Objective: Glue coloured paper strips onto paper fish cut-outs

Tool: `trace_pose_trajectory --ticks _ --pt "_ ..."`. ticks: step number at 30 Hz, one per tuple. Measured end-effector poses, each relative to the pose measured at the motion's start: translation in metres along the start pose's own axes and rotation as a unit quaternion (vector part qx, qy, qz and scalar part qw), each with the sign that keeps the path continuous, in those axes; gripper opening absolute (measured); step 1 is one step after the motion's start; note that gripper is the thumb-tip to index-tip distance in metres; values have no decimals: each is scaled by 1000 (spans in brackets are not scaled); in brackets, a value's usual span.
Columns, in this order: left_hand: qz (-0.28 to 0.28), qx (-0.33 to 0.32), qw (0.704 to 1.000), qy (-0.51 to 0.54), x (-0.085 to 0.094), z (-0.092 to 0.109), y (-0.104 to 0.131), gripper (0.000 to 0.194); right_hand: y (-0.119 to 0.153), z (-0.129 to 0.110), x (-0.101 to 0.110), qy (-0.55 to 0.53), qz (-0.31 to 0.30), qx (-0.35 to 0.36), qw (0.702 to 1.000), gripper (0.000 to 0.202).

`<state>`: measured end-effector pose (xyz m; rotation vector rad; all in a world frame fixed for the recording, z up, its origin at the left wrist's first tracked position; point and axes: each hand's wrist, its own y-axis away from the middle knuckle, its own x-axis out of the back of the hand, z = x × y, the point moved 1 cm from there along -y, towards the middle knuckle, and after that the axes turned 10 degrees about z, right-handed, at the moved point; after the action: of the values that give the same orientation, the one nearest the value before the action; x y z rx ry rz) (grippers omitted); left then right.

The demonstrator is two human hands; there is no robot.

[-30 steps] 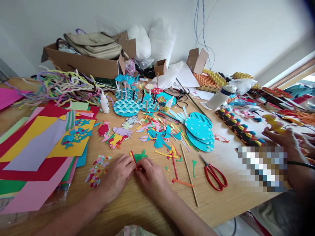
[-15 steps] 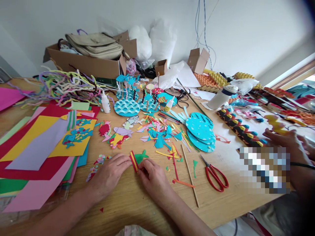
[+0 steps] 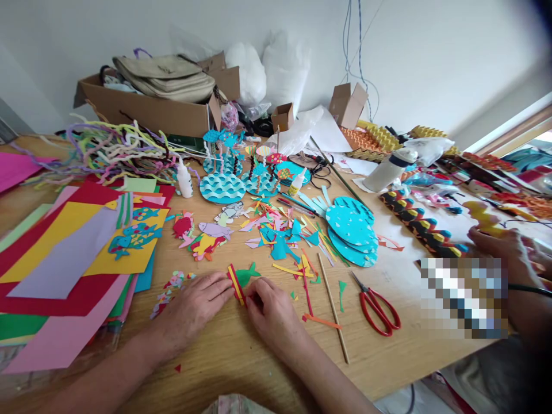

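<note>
Between my hands on the wooden table lies a small green paper fish [image 3: 247,275]. A red and yellow paper strip [image 3: 236,284] crosses its front part. My left hand [image 3: 196,306] rests at the strip's left side, fingertips together on the fish's front end, which they cover; its thumb is hidden. With thumb and fingers pinched, my right hand [image 3: 275,310] holds the lower end of the strip. Close to my left hand is a heap of small coloured paper bits [image 3: 173,280]. Red-handled scissors [image 3: 379,310] and a thin wooden stick [image 3: 333,307] lie to the right.
Coloured paper sheets [image 3: 47,305] are stacked at left. Cut paper fish [image 3: 214,231], a pile of scraps [image 3: 276,236] and blue ovals [image 3: 351,230] lie ahead. Glue bottles [image 3: 184,179] stand behind. Another person's hand [image 3: 502,244] is at right, beside a black patterned strip [image 3: 416,221].
My left hand has shifted slightly right over the fish's front end. My right hand has moved very slightly right and keeps its pinch. The fish and strip stay nearly in place.
</note>
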<state>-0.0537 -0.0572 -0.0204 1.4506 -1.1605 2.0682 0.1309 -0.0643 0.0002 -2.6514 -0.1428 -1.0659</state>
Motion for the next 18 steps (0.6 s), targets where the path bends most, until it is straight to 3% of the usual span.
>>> trace_pose_trajectory --ticks 18 --pt "28 -25 999 -31 4 4 -3 35 2 2 3 2 -2 -17 1000 15"
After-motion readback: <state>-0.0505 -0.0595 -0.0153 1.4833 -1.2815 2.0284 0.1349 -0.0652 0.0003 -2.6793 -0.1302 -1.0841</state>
